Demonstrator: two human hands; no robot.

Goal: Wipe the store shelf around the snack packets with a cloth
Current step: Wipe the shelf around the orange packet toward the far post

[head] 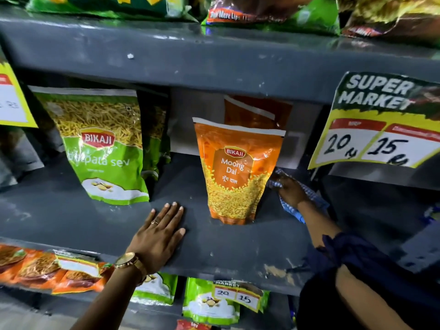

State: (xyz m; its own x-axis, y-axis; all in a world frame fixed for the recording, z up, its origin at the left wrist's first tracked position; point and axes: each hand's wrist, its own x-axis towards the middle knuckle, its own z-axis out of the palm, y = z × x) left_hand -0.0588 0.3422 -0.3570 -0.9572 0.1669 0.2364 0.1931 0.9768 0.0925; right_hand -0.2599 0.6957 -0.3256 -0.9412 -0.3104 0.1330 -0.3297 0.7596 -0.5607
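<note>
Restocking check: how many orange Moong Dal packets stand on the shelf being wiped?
2: the front Moong Dal packet stands mid-shelf, left of the cloth; a second orange packet stands right behind it, mostly hidden. More may sit behind.

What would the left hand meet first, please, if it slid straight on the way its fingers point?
Probably nothing soon: the left hand points up the bare shelf into the gap between the green packet and the orange packet. Depth beyond is unclear.

We face dark grey painted shelving (214, 58) in dim light, chipped paint along its front edge, a yellow price sign (378, 122) hanging at its right edge, another yellow tag (12, 101) at the left edge
</note>
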